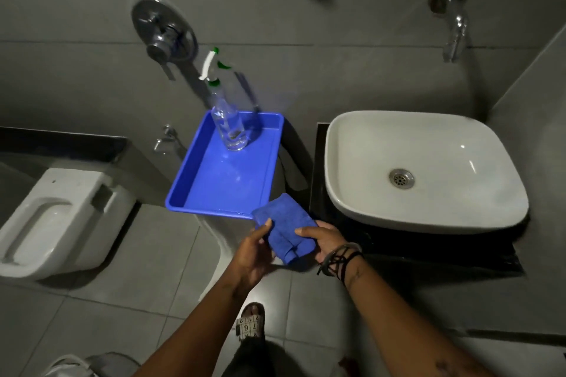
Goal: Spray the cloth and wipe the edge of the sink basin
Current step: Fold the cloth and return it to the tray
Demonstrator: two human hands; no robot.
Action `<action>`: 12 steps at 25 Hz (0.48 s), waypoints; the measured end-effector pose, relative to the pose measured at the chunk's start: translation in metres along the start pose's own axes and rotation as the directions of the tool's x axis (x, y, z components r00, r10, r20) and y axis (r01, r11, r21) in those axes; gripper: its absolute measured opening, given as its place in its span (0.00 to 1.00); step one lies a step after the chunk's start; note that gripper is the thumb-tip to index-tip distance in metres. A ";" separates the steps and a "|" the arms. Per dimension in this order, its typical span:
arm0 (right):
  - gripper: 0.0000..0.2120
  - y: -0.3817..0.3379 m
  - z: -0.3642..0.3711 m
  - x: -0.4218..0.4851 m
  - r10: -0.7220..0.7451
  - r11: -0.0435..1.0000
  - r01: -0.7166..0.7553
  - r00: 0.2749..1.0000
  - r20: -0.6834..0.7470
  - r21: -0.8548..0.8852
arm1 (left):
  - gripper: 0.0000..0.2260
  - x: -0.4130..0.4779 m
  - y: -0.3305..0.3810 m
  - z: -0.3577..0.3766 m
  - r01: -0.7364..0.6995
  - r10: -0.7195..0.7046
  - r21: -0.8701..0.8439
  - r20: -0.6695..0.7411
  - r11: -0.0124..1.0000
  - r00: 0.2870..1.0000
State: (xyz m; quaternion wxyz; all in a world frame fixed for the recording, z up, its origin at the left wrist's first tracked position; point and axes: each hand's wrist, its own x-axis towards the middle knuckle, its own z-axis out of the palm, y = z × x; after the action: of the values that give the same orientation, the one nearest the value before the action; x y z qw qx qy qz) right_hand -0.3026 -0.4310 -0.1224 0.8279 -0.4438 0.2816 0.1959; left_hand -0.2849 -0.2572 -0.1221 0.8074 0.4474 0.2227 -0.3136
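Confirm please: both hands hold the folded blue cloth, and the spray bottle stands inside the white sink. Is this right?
Not quite. In the head view the spray bottle stands in the blue tray, left of the sink. Both the left hand and right hand do hold the folded blue cloth.

The cloth [286,228] is a deep blue, soft-napped piece folded into a thick pad with its loose ends hanging down. It is held in the air just off the near right corner of a blue tray [196,193], between that corner and the sink basin [424,170].

The spray bottle [228,115] is clear plastic with a white and green trigger head. It stands upright, leaning a little in this wide view, at the far edge of the tray near its right corner (some liquid shows in its lower part).

The sink basin is a white, rounded-square bowl sitting on a dark counter [318,168], with a metal drain [401,178] at its middle; its rim looks bare and dry.
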 end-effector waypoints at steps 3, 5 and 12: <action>0.17 -0.014 0.057 0.024 -0.081 0.997 0.080 0.990 -0.116 -0.018 | 0.15 0.010 0.042 -0.018 -0.129 0.128 -0.035 -0.018 0.991 0.992; 0.18 -0.017 0.095 0.045 -0.103 0.993 0.111 0.979 -0.176 0.037 | 0.19 0.020 0.073 -0.033 -0.170 0.168 -0.026 -0.073 0.985 0.983; 0.11 -0.009 0.201 0.131 0.051 0.998 -0.056 0.976 -0.212 -0.015 | 0.19 0.070 0.154 -0.097 -0.209 0.170 -0.171 -0.217 0.963 0.961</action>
State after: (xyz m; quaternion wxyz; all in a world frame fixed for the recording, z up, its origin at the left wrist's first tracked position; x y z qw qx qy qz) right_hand -0.1382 -0.2561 -0.1110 0.7828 -0.4632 0.3781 0.1728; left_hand -0.1346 -0.1331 -0.1251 0.8468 0.4157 0.2879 -0.1649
